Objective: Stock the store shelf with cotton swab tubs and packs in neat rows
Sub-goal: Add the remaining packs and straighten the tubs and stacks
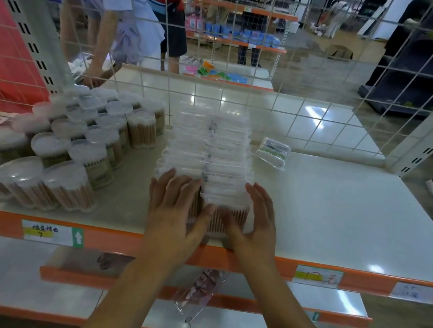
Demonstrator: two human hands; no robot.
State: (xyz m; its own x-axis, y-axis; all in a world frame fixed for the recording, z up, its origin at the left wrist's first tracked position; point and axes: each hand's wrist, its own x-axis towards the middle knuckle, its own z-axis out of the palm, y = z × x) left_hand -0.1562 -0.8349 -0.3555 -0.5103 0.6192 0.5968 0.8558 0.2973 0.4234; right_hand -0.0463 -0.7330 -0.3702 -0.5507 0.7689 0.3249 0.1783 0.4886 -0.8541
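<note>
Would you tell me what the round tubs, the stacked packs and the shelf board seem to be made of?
Round tubs: likely clear plastic with frosted lids; the wooden-looking swab sticks show through.
Stacked packs: thin transparent plastic, glossy and crinkled.
Shelf board: smooth, glossy off-white surface reflecting the lights, possibly painted metal; orange front edge.

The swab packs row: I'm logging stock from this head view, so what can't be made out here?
- Front pack's face, head view: both hands, left and right, cover most of it.
- Pack count in the row: clear wrappers blur together.
- Tubs at far left: cut off by the frame edge.
- Lone pack's print: too small.
- Price labels on the shelf edge: blurred handwriting.
</note>
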